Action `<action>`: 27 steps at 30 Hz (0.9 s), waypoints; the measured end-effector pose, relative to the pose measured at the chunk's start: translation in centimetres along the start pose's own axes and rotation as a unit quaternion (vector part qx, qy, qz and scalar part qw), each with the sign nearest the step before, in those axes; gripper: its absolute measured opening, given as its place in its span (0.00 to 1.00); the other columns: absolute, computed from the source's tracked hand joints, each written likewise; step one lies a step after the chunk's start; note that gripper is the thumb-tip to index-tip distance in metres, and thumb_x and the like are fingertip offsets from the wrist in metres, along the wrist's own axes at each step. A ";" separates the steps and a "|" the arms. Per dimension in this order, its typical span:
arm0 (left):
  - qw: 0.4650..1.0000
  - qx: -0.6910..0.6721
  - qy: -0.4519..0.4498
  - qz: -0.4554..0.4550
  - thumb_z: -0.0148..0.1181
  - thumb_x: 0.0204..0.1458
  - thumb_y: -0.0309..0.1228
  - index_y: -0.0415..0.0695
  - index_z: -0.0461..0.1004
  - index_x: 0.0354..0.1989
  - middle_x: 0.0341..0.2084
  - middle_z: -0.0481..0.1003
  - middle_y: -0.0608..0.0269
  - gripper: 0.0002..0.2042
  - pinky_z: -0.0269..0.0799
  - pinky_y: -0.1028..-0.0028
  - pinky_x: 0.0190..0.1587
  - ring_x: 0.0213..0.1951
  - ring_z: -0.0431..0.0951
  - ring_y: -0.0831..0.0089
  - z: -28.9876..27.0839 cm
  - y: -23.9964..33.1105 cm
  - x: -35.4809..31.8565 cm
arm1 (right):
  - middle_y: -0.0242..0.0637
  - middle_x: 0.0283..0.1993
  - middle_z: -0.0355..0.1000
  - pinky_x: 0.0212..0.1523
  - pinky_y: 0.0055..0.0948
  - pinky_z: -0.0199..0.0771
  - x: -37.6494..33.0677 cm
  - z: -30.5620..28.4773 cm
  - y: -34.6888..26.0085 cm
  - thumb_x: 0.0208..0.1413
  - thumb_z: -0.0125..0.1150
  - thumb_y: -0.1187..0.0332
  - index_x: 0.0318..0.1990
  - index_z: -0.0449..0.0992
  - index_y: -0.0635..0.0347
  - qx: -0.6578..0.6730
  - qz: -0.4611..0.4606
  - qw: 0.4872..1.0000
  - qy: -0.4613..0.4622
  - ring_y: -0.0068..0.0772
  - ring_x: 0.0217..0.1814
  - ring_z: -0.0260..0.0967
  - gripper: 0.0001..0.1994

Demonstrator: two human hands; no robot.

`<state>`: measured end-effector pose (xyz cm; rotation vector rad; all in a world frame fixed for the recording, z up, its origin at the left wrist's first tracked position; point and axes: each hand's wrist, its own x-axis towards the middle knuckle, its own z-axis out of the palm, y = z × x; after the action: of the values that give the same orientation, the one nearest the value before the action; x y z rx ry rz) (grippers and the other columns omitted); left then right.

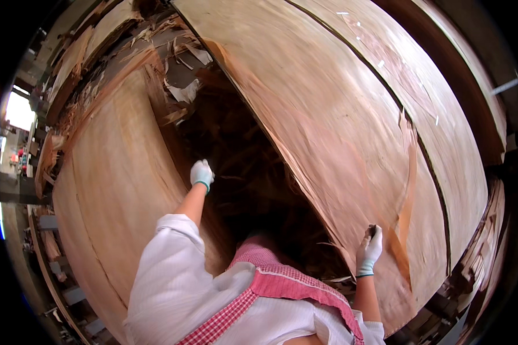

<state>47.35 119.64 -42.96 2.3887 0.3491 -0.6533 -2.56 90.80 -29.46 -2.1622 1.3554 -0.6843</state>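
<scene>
The left hand [201,173] wears a white glove and is closed on the edge of a big thin wood sheet [112,184] on the left side. The right hand [369,248], also in a white glove, is closed around a small dark tool [373,230] and rests on another big thin wood sheet [334,115] on the right side. A long torn strip [410,190] curls up just beside this hand. Between the two sheets is a dark gap [242,167] full of broken wood bits. More torn scraps [181,63] lie at the top. The person wears a white shirt and a pink checked apron [270,287].
</scene>
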 end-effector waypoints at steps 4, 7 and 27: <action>0.867 0.059 0.167 0.466 0.48 0.57 0.33 0.45 0.73 0.47 0.47 0.74 0.52 0.13 0.70 0.63 0.51 0.48 0.74 0.56 0.0 10.8 -4.2 | 0.49 0.41 0.68 0.47 0.34 0.68 5.0 3.2 -6.1 0.60 0.50 0.73 0.44 0.69 0.66 0.093 0.049 0.992 -0.070 0.43 0.42 0.67 0.08; 0.789 0.121 0.077 0.597 0.51 0.55 0.33 0.46 0.74 0.49 0.53 0.71 0.56 0.14 0.65 0.63 0.59 0.56 0.70 0.56 2.9 17.6 -6.9 | 0.53 0.44 0.66 0.44 0.45 0.67 8.7 8.2 -11.0 0.62 0.48 0.67 0.40 0.68 0.65 -0.031 -0.068 0.987 -0.140 0.54 0.44 0.66 0.09; 0.831 -0.046 0.018 0.554 0.53 0.52 0.21 0.46 0.70 0.56 0.56 0.70 0.55 0.21 0.65 0.67 0.61 0.58 0.68 0.56 3.4 30.2 14.1 | 0.55 0.39 0.77 0.46 0.47 0.74 24.8 41.6 -40.9 0.58 0.44 0.65 0.41 0.73 0.63 -0.233 -0.086 0.931 -0.269 0.55 0.44 0.76 0.13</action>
<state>69.93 95.49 -37.56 2.0297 -0.9326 -0.0235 60.79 89.74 -30.70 -2.5911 1.1059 0.2121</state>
